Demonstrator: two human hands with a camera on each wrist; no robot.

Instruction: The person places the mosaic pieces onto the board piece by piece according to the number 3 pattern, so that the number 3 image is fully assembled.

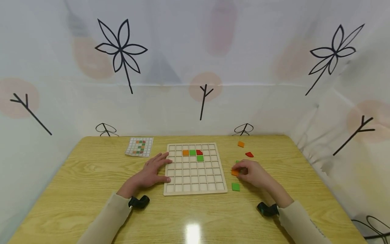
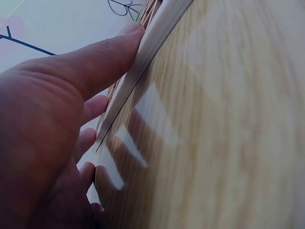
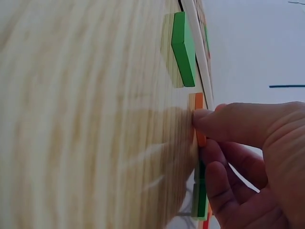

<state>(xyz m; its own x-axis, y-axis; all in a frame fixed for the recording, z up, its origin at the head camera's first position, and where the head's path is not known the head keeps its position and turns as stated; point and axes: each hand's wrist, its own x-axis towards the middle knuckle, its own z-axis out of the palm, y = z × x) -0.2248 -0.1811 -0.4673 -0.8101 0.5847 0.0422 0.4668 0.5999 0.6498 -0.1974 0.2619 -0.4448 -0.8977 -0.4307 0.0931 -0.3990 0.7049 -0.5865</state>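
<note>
From the head we see a wooden table (image 1: 182,213) with a square gridded board (image 1: 195,171) at its middle. Only the left wrist view shows us the board's thick side, with the left thumb against it; only the right wrist view shows us the underside of the right hand's grasp and the thickness of an orange tile (image 3: 199,129).

The left hand (image 1: 153,171) reaches in from the near left, fingers spread and loosely extended, fingertips and thumb on the board's left edge. The right hand (image 1: 252,172), right of the board, bends its fingers and pinches that orange tile; we cannot tell whether it is lifted.

We count four pieces on the board's far half: one orange square (image 1: 186,153), two green squares (image 1: 192,152) and one red piece (image 1: 199,152). Right of it lie a near green tile (image 1: 236,186), a red wedge (image 1: 249,154) and a far orange tile (image 1: 241,144); more green is partly hidden by the right hand. One patterned sheet (image 1: 139,147) lies far left.
</note>
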